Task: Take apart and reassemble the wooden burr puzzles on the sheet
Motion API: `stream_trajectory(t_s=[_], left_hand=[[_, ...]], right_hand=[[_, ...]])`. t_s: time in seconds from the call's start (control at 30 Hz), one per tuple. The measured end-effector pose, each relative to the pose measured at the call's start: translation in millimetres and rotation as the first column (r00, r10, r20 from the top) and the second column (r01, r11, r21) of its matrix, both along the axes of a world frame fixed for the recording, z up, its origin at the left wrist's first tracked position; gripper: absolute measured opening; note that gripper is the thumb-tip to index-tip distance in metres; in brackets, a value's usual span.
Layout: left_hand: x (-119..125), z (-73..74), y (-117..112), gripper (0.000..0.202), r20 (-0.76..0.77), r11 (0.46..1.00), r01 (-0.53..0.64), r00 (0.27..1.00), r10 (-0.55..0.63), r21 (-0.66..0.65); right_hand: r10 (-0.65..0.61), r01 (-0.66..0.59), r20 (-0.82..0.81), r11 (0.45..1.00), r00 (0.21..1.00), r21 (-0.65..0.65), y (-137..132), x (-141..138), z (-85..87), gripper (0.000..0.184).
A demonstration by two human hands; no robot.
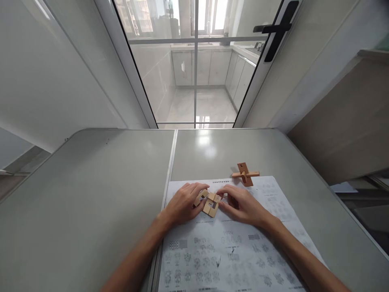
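My left hand [186, 201] is closed on a small notched wooden puzzle piece [199, 198], held between thumb and fingers. Right beside that piece is a squarish group of light wooden puzzle pieces [210, 207] with a gap in its middle. The thumb and fingers of my right hand [238, 202] grip its right edge. Both hands are low over a printed instruction sheet [209, 231] with rows of small assembly drawings. Beyond my right hand, at the sheet's top edge, lies a darker cross-shaped wooden assembly [245, 174], one piece marked with a 2.
The sheet rests on a grey-green table [136, 174] with a pale seam strip [172, 156] running left of it. Past the table's far edge stands a glass door [209, 81] with a black handle [278, 29]. A brown surface [349, 113] is on the right.
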State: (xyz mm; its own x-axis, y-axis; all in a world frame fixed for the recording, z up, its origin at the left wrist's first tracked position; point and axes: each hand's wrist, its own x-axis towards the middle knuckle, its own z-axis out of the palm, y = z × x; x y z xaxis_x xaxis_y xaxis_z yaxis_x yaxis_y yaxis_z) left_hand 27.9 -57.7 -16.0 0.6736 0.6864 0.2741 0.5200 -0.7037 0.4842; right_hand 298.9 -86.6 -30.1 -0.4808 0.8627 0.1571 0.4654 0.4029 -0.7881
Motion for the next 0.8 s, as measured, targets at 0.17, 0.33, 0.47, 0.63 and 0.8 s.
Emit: stream_trajectory(t_s=[0.17, 0.33, 0.47, 0.63, 0.8], left_hand=[[-1.1, -1.4, 0.6, 0.036, -0.008, 1.000, -0.002, 1.000, 0.002, 0.008], [-0.9, -5.5, 1.7, 0.033, -0.035, 0.999, -0.004, 0.999, 0.006, 0.054], [0.2, -6.1, 1.7, 0.028, -0.030, 0.997, -0.024, 0.999, 0.026, 0.072], [0.5, -4.5, 0.7, 0.028, -0.016, 0.998, -0.021, 1.000, 0.022, 0.057], [1.8, -0.7, -2.3, 0.037, -0.002, 1.000, 0.002, 1.000, -0.002, 0.009]], right_hand=[[-0.007, 0.007, 0.015, 1.000, 1.000, 0.020, -0.1, 0.1, -2.7, 0.016], [-0.008, 0.008, 0.009, 0.999, 1.000, 0.033, 0.4, -0.5, -4.2, 0.013], [-0.015, 0.015, 0.009, 0.999, 1.000, 0.037, 0.6, -2.1, -1.9, 0.013], [-0.018, 0.018, 0.005, 1.000, 1.000, 0.026, 0.6, -2.8, -0.7, 0.015], [-0.036, 0.036, -0.006, 0.999, 0.999, -0.016, 0.1, -2.5, -1.9, 0.019]])
